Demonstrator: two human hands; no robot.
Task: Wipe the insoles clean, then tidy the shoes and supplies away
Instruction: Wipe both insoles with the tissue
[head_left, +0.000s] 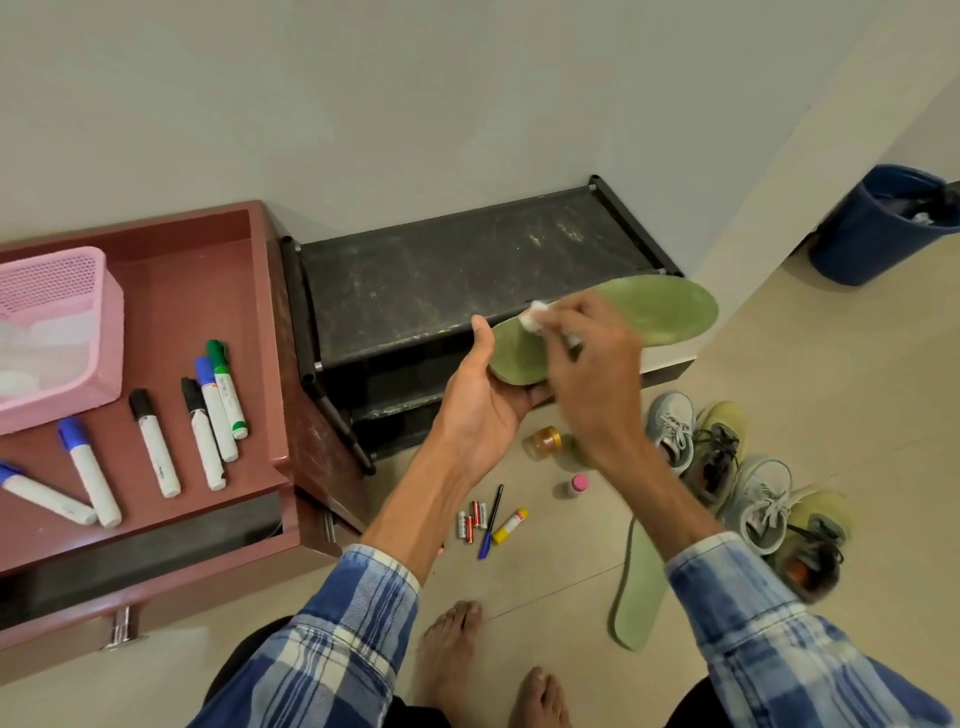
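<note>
My left hand (480, 397) grips the heel end of a green insole (657, 312) from below and holds it over the black shoe rack (467, 275). My right hand (592, 364) pinches a small white wipe (535, 315) and presses it onto the insole near its middle. A second green insole (639, 597) lies on the floor by my right arm. Two pairs of shoes stand at the right: pale grey-blue sneakers (672, 428) and yellow-green ones (719, 441).
A red-brown cabinet (208, 322) at the left carries a pink basket (57, 332) and several markers (213, 415). Batteries (470, 522), a pen (491, 522), a glue stick (510, 526) and two small jars (543, 441) lie on the floor. A blue bin (878, 223) stands far right.
</note>
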